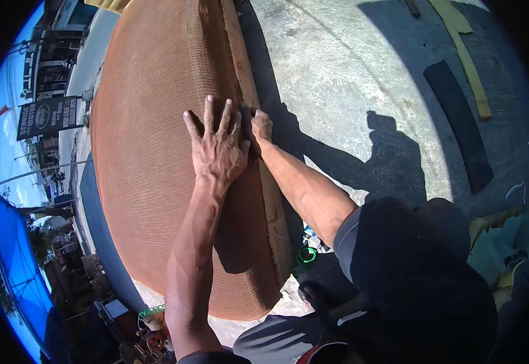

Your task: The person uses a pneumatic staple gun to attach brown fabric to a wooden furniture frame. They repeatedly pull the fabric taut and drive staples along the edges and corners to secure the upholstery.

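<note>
"What's the floor like on your right?"
"You have a grey concrete floor (pixel 313 54), partly sunlit, with your shadow (pixel 392 151) across it."
"And what's lying on it?"
"A long dark strip (pixel 461 130), a yellow strip (pixel 472 73) just beside it, and, nearer you, crumpled pale scraps (pixel 507 242)."

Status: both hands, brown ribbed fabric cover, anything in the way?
Left hand spread flat on brown ribbed fabric cover. Right hand curled at cover's edge, contents unclear. Curved black strip well apart.

Dark short-sleeved shirt (pixel 422 267); greyish legwear (pixel 270 338); bare, veined forearms (pixel 190 273).
</note>
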`<state>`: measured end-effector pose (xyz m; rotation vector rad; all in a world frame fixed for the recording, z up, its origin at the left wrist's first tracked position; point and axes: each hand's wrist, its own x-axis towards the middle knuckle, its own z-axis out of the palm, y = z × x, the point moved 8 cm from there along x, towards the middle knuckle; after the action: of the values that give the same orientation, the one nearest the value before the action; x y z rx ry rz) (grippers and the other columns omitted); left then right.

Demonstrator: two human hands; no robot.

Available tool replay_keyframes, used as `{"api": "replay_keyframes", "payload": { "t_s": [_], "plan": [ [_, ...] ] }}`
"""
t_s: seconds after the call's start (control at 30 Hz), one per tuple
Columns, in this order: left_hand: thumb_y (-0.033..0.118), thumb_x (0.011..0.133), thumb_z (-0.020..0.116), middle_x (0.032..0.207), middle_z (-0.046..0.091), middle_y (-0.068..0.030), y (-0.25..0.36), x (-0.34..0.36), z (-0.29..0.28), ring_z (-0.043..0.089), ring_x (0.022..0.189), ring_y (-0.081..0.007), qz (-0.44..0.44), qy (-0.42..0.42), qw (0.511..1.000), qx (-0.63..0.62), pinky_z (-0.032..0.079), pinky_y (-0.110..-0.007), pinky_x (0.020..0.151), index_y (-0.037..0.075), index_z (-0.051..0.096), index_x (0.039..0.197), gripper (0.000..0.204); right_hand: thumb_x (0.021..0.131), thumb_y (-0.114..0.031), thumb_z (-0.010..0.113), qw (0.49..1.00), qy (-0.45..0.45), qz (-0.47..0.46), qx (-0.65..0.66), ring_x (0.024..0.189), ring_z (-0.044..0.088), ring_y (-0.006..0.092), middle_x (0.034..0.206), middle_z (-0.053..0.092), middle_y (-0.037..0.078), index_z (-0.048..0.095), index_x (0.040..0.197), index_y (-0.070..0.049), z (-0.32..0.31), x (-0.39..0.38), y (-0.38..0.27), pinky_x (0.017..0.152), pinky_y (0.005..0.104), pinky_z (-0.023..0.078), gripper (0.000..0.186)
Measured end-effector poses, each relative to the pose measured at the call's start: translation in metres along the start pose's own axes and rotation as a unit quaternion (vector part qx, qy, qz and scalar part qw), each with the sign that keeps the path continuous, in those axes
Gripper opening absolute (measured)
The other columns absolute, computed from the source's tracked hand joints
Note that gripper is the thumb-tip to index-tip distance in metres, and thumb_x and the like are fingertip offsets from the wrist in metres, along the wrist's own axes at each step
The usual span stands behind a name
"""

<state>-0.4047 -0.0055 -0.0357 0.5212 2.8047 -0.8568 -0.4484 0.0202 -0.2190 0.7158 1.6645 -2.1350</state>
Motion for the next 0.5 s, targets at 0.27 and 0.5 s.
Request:
{"api": "replay_keyframes", "payload": {
  "t_s": [0.27,0.5],
  "plan": [
    [0.045,0.095,0.052,0.161,0.038,0.0009,0.028,0.032,0.005,0.016,0.156,-0.0257,0.037,-0.038,0.994,0.099,0.006,-0.081,0.114,0.019,0.052,0.149,0.059,0.093,-0.064,0.056,0.995,-0.050,0.049,0.070,0.095,0.071,0.0360,0.102,0.073,0.023,0.072,0.112,-0.008,0.019,0.029,0.036,0.083,0.0459,0.054,0.062],
    [0.054,0.091,0.059,0.164,0.032,0.0002,0.030,0.028,0.021,0.006,0.157,-0.0291,0.021,-0.147,0.976,0.161,0.008,-0.090,0.103,0.020,0.052,0.149,0.067,0.098,-0.042,0.056,0.990,0.056,0.102,-0.083,0.098,0.070,0.0382,0.100,0.073,0.019,0.068,0.107,-0.005,-0.077,-0.070,0.066,0.083,0.0453,0.055,0.039]
  ]
}}
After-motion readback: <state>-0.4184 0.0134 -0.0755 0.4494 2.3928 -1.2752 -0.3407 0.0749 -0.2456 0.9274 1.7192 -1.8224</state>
